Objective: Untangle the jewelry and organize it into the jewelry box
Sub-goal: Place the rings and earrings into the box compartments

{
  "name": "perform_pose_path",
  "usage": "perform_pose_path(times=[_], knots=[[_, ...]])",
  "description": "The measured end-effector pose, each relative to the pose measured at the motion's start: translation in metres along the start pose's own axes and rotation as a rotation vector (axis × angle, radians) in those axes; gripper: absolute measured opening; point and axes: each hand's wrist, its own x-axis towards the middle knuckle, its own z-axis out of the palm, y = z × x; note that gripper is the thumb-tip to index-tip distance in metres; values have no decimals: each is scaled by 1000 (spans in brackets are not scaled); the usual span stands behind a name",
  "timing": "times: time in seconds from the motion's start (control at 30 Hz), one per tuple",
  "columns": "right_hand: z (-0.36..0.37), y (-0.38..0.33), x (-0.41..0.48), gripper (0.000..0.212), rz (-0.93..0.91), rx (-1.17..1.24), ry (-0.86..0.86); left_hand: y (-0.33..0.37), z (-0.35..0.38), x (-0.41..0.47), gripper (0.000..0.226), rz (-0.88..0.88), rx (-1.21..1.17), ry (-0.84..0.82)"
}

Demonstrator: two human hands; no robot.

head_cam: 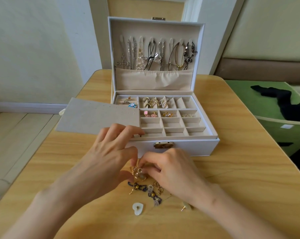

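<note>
Gold tangle (137, 173) sits at six o'clock from the jewelry box (189, 149); our left hand (109, 157) and right hand (173, 169) both pinch it, clamped on its loops. Tugging hard, we judge, could snap a link (or flick away the heart stud (137, 208) at its six o'clock).

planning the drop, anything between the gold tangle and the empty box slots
Only the box's front wall stands between the gold tangle and the empty slots; the grey card covers only the left ones.
</note>
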Motion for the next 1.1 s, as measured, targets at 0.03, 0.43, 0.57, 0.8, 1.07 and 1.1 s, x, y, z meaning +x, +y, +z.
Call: perform_pose_path(times=[0.03, 0.43, 0.57, 0.8, 1.07, 1.1], knots=[[0, 0, 0, 11, -5, 10, 0, 0, 0, 0, 45, -5, -3, -6], [-57, 21, -24, 7, 161, 420, 88, 22, -5, 0, 16, 194, -207, 80], [-59, 27, -25, 13, 254, 508, 93, 21, 6, -3, 21, 179, -207, -67], [-58, 23, -25, 13, 302, 541, 67, 20, 9, 1, 14, 141, -229, -26], [-57, 19, -25, 17, 341, 633, 72, 24, 14, 2, 12, 147, -222, -24], [-57, 19, -25, 18, 344, 634, 79, 25, 13, 2, 11, 148, -226, -27]])
